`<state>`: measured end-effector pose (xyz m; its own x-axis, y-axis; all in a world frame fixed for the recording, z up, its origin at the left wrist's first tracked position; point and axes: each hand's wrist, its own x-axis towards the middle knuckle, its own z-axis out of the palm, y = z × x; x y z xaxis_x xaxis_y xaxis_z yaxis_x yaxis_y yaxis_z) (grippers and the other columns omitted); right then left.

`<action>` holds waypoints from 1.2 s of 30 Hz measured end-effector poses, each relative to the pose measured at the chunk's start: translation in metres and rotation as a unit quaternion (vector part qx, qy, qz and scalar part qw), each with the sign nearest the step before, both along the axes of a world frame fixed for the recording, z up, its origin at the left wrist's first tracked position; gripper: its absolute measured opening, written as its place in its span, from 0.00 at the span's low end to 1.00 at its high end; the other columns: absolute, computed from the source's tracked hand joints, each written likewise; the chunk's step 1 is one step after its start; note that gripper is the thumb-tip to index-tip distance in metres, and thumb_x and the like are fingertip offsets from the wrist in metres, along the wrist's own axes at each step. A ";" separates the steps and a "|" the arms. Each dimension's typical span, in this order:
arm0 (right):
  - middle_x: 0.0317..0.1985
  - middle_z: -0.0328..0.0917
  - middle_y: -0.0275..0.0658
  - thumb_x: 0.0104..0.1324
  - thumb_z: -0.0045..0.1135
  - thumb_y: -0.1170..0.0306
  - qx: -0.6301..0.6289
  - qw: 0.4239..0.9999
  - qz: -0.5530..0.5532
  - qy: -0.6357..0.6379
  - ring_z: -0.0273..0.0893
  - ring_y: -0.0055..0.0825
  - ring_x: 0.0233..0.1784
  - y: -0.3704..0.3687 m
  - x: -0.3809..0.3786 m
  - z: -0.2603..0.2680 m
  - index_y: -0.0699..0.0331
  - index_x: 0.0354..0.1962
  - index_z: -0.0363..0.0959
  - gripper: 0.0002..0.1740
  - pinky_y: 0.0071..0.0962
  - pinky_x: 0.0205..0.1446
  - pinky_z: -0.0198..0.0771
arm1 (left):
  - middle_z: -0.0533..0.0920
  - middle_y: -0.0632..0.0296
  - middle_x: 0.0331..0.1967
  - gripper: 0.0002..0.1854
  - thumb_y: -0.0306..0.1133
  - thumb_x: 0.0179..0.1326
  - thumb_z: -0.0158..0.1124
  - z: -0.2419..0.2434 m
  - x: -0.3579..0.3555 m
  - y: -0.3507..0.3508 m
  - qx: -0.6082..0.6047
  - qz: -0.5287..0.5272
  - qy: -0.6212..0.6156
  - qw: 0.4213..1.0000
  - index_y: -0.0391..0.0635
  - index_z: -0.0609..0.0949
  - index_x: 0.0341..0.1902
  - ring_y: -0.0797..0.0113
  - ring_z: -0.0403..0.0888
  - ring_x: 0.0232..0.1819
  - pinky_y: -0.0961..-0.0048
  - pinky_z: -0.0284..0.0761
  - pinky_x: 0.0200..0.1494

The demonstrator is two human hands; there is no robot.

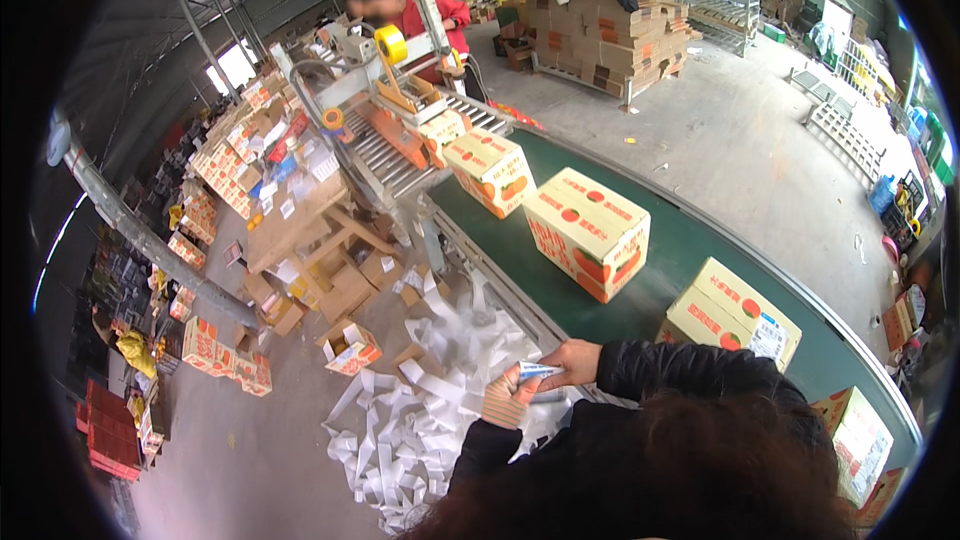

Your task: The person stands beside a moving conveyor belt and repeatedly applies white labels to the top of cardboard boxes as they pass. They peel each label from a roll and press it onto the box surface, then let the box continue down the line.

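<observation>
Both hands meet over the near edge of the green conveyor belt (660, 262). My left hand (504, 399), in a striped cuff or glove, grips a white and blue printed label (538, 370). Fingers of my right hand (576, 361) pinch the same label from the other side. On the belt, a printed fruit carton (589, 229) lies beyond my hands, with another carton (491, 171) behind it. A carton with a label on its top (731, 315) is just past my right forearm. Farther right lies one more labelled carton (859, 442).
White backing-paper strips (405, 435) lie heaped on the floor beside the belt. A carton-taping machine (405, 82) stands over the roller conveyor, with a person in red (450, 15) behind. At left are a wooden table (300, 217) and a metal pole (150, 240); flattened cardboard (600, 37) is stacked beyond.
</observation>
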<state>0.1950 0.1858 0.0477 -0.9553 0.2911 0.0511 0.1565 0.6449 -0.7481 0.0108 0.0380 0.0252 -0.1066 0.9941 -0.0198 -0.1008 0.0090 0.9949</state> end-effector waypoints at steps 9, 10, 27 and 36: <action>0.38 0.81 0.46 0.61 0.53 0.77 -0.171 0.874 -0.394 0.227 0.80 0.35 0.40 0.153 0.227 0.061 0.72 0.38 0.76 0.09 0.31 0.44 0.75 | 0.81 0.64 0.40 0.16 0.26 0.59 0.60 -0.024 0.020 -0.060 -0.103 0.025 0.126 0.986 0.40 0.76 0.52 0.75 0.77 0.40 0.74 0.74 0.46; 0.33 0.82 0.43 0.63 0.50 0.74 -0.087 0.822 -0.507 0.247 0.81 0.34 0.35 0.162 0.248 0.080 0.70 0.36 0.77 0.09 0.29 0.40 0.75 | 0.81 0.65 0.39 0.15 0.26 0.58 0.60 -0.024 0.005 -0.068 -0.053 0.049 0.146 0.987 0.41 0.77 0.51 0.76 0.76 0.39 0.75 0.73 0.45; 0.64 0.52 0.59 0.46 0.61 0.40 0.432 0.732 -0.486 -0.205 0.45 0.56 0.69 0.014 0.184 0.036 0.55 0.60 0.61 0.47 0.63 0.66 0.42 | 0.83 0.59 0.37 0.17 0.31 0.57 0.60 -0.033 -0.001 -0.055 -0.110 0.007 0.205 0.972 0.41 0.77 0.51 0.72 0.78 0.40 0.74 0.72 0.47; 0.50 0.76 0.37 0.51 0.61 0.47 0.174 0.973 -0.148 0.014 0.63 0.36 0.64 -0.019 0.065 0.011 0.52 0.41 0.79 0.24 0.48 0.68 0.50 | 0.81 0.65 0.33 0.14 0.27 0.56 0.63 0.022 0.044 -0.016 -0.108 -0.129 0.154 0.974 0.38 0.76 0.46 0.76 0.76 0.35 0.76 0.73 0.42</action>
<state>0.2601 0.1672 0.0588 -0.8292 0.5134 0.2209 0.3565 0.7903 -0.4984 0.0547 0.0221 0.0477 0.1123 0.9650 -0.2371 0.2362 0.2058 0.9497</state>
